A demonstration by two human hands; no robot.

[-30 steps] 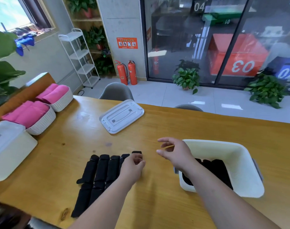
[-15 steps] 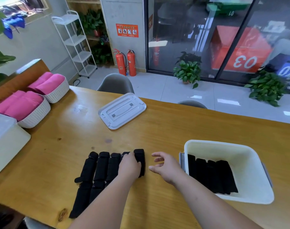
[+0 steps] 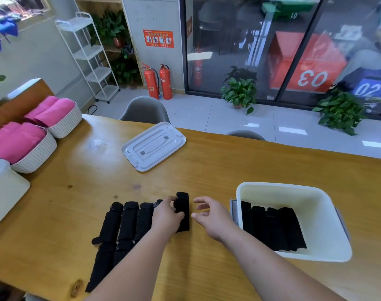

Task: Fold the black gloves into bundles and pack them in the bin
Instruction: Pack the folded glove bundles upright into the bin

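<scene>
A row of black gloves [image 3: 124, 222] lies side by side on the wooden table [image 3: 206, 166]. My left hand [image 3: 166, 216] grips the rightmost black glove [image 3: 183, 210], its thumb curled over the glove's middle. My right hand [image 3: 211, 213] hovers just right of that glove with fingers spread and relaxed, holding nothing. The white bin [image 3: 324, 216] stands to the right, with several folded black glove bundles [image 3: 272, 227] packed side by side inside.
The bin's white lid [image 3: 153, 145] lies upside down at the table's middle back. Two white baskets [image 3: 42, 153] with pink cloths and another lidded white bin [image 3: 3, 190] stand at the left. Grey chairs [image 3: 145, 110] sit behind the table.
My left hand has closed on the rightmost glove and pulled it slightly right of the row. My right hand came down and nearer to the glove. The view tilted downward.
</scene>
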